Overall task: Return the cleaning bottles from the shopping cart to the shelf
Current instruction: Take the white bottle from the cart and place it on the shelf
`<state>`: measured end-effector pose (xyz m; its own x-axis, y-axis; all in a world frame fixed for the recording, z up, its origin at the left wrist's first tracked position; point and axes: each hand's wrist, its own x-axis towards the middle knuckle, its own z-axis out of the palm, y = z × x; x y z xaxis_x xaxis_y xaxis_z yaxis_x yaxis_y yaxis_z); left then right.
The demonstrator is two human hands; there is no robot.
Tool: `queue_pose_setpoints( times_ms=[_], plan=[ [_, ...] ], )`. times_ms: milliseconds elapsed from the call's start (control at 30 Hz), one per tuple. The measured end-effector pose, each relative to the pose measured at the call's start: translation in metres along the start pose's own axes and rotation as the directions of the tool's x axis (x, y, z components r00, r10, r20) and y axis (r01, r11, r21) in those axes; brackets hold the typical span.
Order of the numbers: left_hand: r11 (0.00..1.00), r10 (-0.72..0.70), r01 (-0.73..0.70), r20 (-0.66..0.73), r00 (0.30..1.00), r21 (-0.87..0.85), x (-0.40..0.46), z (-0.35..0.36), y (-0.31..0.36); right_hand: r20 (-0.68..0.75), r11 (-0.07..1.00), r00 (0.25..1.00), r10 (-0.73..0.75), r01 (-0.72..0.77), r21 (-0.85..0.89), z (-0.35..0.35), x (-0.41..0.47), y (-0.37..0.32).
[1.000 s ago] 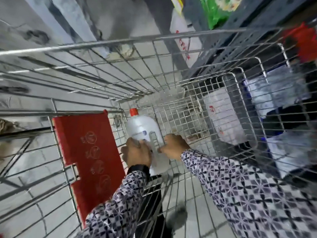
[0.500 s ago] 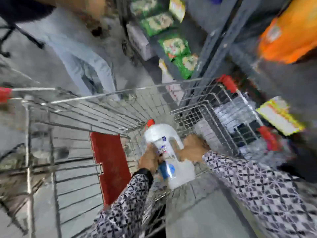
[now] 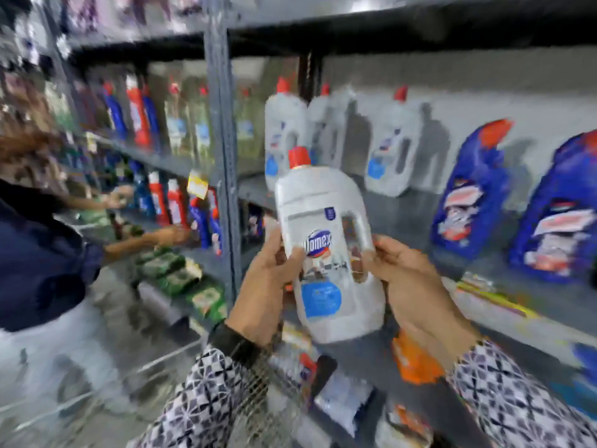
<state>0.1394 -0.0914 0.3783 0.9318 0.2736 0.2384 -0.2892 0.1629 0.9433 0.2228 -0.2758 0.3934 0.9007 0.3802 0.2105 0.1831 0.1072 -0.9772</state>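
I hold a white cleaning bottle (image 3: 326,240) with a red cap and a side handle upright in front of the grey shelf (image 3: 407,215). My left hand (image 3: 268,282) grips its left side at label height. On the other side my right hand (image 3: 413,286) holds the bottle just below the handle. Three matching white bottles (image 3: 284,130) stand at the back of the same shelf, with a bare gap in front of them. The wire cart (image 3: 258,392) shows only as mesh under my left sleeve.
Two blue bottles (image 3: 471,195) stand on the shelf at the right. A grey upright post (image 3: 223,130) divides the shelving. To the left a person in dark blue (image 3: 35,250) reaches toward lower shelves of red and blue bottles. Orange packs (image 3: 413,360) lie on the shelf below.
Both hands lifted the white bottle out of the cart and up to shelf height. My view swung from the cart basket up to the shelves.
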Motion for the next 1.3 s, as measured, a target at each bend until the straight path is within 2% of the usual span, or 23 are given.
queue_pose_setpoints(
  times_ms=[133,300,400,767,967,1033,1167,1300],
  plan=[
    [0.987,0.153,-0.159,0.225,0.962,0.009,0.015,0.049,0.072,-0.107,0.981,0.982,-0.155,0.166,0.101,-0.034,-0.012,-0.064],
    [0.979,0.198,-0.199,0.341,0.919,-0.033,0.04,0.07,0.087,-0.226,0.976,0.959,-0.171,0.196,0.093,-0.051,-0.006,-0.078],
    [0.98,0.196,-0.187,0.357,0.913,-0.062,0.064,0.065,0.082,-0.26,0.98,0.948,-0.182,0.196,0.027,-0.05,0.013,-0.071],
    [0.979,0.152,-0.187,0.327,0.933,0.078,0.238,0.013,0.055,-0.374,0.975,0.902,-0.215,0.176,-0.136,-0.005,0.167,-0.038],
    [0.971,0.161,-0.214,0.363,0.918,0.109,0.265,-0.011,0.03,-0.388,0.962,0.89,-0.24,0.166,-0.215,0.003,0.189,-0.01],
    [0.958,0.158,-0.237,0.4,0.903,0.158,0.264,-0.02,0.026,-0.355,0.949,0.899,-0.257,0.166,-0.267,0.0,0.185,-0.008],
    [0.893,0.064,-0.267,0.483,0.873,0.363,0.265,-0.04,0.004,-0.204,0.909,0.967,-0.151,0.055,-0.412,-0.004,0.178,0.003],
    [0.831,0.026,-0.301,0.506,0.862,0.469,0.285,-0.034,-0.001,-0.282,0.862,0.945,-0.167,0.001,-0.507,-0.01,0.191,0.007]
  ],
)
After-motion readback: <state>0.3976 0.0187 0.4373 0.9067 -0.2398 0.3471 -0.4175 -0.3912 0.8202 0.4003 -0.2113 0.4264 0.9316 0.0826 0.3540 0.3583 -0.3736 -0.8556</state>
